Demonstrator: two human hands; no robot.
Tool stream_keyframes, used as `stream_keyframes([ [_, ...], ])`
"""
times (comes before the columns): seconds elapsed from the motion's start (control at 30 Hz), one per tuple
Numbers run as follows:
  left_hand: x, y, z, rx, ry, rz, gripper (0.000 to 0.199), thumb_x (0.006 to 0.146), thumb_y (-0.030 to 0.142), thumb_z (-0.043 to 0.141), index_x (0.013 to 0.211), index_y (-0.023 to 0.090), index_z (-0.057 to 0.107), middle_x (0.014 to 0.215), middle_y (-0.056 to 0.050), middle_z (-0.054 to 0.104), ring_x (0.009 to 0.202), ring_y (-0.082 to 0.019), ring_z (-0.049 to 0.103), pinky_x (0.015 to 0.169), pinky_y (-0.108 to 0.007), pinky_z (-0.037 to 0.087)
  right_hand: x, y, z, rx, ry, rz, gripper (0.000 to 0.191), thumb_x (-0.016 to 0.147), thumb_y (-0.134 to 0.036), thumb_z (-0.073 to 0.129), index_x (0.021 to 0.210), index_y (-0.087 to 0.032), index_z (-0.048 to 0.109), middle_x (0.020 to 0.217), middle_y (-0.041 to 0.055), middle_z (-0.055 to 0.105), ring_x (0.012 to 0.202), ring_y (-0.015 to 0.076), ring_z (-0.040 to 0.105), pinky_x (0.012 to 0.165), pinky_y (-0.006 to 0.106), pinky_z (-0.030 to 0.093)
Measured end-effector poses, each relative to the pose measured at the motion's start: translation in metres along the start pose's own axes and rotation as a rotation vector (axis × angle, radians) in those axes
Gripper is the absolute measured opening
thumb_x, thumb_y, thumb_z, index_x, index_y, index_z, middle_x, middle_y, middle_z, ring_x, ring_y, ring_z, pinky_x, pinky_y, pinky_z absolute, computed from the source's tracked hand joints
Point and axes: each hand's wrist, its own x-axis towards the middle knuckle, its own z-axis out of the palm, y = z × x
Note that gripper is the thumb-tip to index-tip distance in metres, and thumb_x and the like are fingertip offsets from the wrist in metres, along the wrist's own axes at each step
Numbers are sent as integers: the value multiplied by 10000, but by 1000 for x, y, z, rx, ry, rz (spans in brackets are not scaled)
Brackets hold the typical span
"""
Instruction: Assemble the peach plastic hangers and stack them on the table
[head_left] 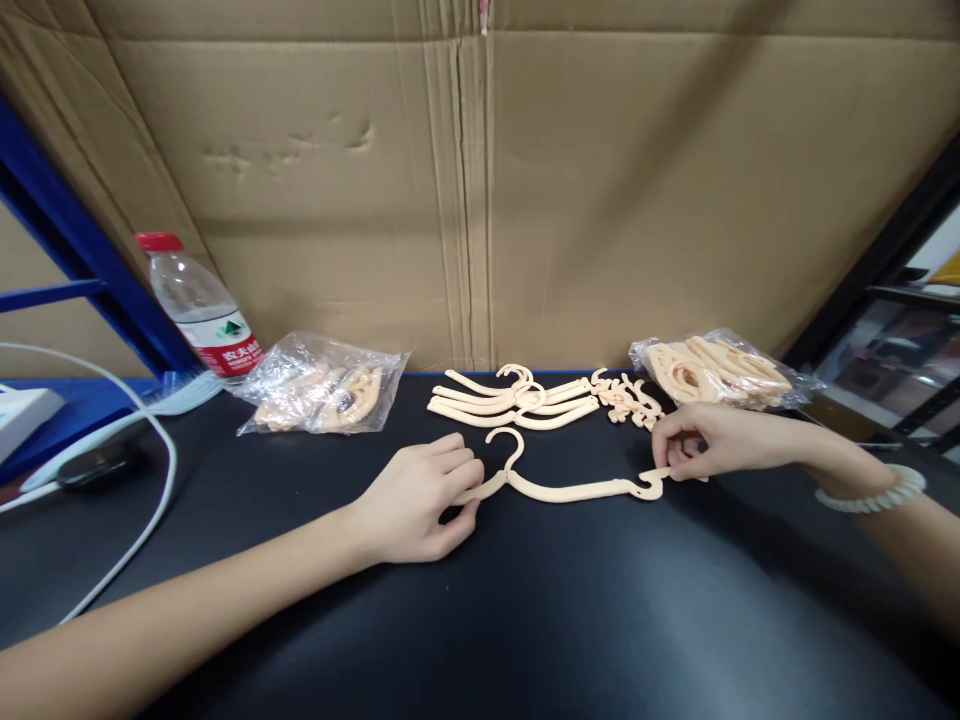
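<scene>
A cream-coloured clothes hanger [570, 492] lies in front of me on the black table top, its hook pointing away from me. My left hand [427, 500] is closed, with thumb and fingers pinching the hanger's left arm. At the far end of the right arm sits a small S-shaped hook piece [651, 490]. The fingers of my right hand [705, 442] pinch the outer end of that piece. Whether it is fastened to the hanger, I cannot tell. Behind, several more hangers [555, 421] lie overlapping, beside a pile of small hook pieces [622, 400].
A clear plastic bag [322, 385] of cream parts lies at the back left, and another bag [720, 370] at the back right. A red-capped water bottle [214, 325] leans at the left, near a white cable [174, 465]. A cardboard wall [337, 200] closes the back.
</scene>
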Motion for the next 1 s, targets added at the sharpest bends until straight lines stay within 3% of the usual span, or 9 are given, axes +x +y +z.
stream_keyframes([
  [0.23,2,-11,-5,-21,-47,121,110,787,155,441,688,199,459,674,-24,496,646,-181,420,576,-289,357,-1,-4,1,-68,-27,58,93,747,-239,612,768,-157,652,620,20,644,575,145,593,531,240,449],
  [0.47,1,-11,-2,-12,-32,74,103,777,197,472,679,191,443,678,-19,483,636,-170,407,565,-289,340,-1,-6,3,-149,-68,40,113,764,-260,590,779,-151,611,645,15,606,591,136,556,544,245,449],
  [0.63,-1,-10,-2,45,39,85,89,814,237,472,744,183,486,693,-21,494,634,-170,419,560,-292,333,2,-4,6,-191,-44,7,136,769,-304,614,765,-168,597,635,-1,561,585,131,524,530,239,426],
  [0.8,-1,-9,1,124,99,123,201,842,249,473,651,194,446,618,0,454,571,-153,385,528,-290,308,3,-1,6,-132,-51,21,282,794,-449,632,761,-174,582,605,-5,555,575,136,509,520,240,390],
  [0.9,-2,-9,4,181,171,73,240,856,249,478,624,191,450,585,11,454,542,-141,395,518,-286,300,6,3,8,-116,10,-12,383,839,-541,550,724,-176,555,615,0,549,572,139,491,516,248,356],
  [1.0,-2,-11,3,171,279,-109,273,863,243,482,598,184,448,558,25,457,506,-120,403,523,-276,303,9,4,9,-129,96,-27,449,885,-579,441,702,-180,538,644,11,557,573,143,486,521,258,355],
])
